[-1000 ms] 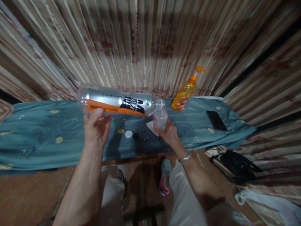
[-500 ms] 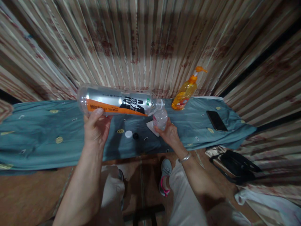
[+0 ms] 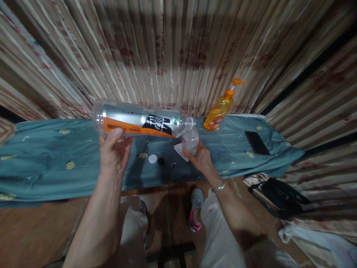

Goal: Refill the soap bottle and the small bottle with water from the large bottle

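Observation:
My left hand (image 3: 114,152) grips a large clear bottle (image 3: 139,121) with a silver and orange label, held on its side above the table. Its open mouth meets the top of a small clear bottle (image 3: 191,139). My right hand (image 3: 201,158) is wrapped round that small bottle, which stands tilted on the teal cloth (image 3: 55,163). A white cap (image 3: 152,159) and a black cap (image 3: 161,161) lie on the cloth between my hands. A white paper (image 3: 178,150) lies beside the small bottle.
An orange pump bottle (image 3: 220,109) stands at the back right of the table, and a black phone (image 3: 257,143) lies further right. Striped curtains hang behind. A black bag (image 3: 281,199) lies on the floor at the right, below the cloth's edge.

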`<state>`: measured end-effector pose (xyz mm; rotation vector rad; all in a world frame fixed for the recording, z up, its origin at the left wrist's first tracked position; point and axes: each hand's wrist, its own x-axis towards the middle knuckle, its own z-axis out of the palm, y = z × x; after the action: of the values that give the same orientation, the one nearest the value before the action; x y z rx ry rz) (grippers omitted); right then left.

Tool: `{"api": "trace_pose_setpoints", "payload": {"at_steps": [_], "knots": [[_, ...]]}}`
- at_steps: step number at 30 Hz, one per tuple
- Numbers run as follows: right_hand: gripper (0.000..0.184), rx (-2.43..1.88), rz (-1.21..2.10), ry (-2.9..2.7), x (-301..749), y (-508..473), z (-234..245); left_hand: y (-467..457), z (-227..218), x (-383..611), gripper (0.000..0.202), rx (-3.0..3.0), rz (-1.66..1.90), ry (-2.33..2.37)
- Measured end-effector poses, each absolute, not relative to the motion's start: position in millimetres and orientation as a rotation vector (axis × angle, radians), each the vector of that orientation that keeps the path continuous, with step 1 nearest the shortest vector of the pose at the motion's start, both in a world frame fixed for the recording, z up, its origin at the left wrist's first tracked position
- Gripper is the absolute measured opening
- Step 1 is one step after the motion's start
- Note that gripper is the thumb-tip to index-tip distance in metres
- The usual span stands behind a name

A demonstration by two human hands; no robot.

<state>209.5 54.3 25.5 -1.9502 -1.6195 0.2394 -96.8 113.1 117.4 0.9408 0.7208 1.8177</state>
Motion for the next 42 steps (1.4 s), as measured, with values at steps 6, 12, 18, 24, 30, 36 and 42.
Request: {"api": "trace_pose_setpoints", "payload": {"at_steps": [6,12,18,24,30,36,42], "knots": [[0.076,-1.983,0.271,-1.59,209,54,27,113,118,-95,0.058,0.915,1.825,0.698],[0.076,-1.952,0.279,-1.59,209,55,25,112,119,-93,0.056,0.897,1.837,0.699],[0.074,-1.929,0.209,-1.587,210,57,17,115,114,-96,0.055,0.919,1.827,0.693],[0.079,-1.941,0.167,-1.605,211,58,15,118,110,-96,0.054,0.911,1.848,0.664],[0.072,-1.89,0.189,-1.627,214,57,14,118,111,-95,0.056,0.913,1.86,0.647],[0.074,-1.925,0.237,-1.619,213,56,20,117,117,-97,0.06,0.924,1.831,0.649],[0.074,-1.999,0.266,-1.597,208,55,27,117,115,-99,0.055,0.966,1.827,0.668]]}}
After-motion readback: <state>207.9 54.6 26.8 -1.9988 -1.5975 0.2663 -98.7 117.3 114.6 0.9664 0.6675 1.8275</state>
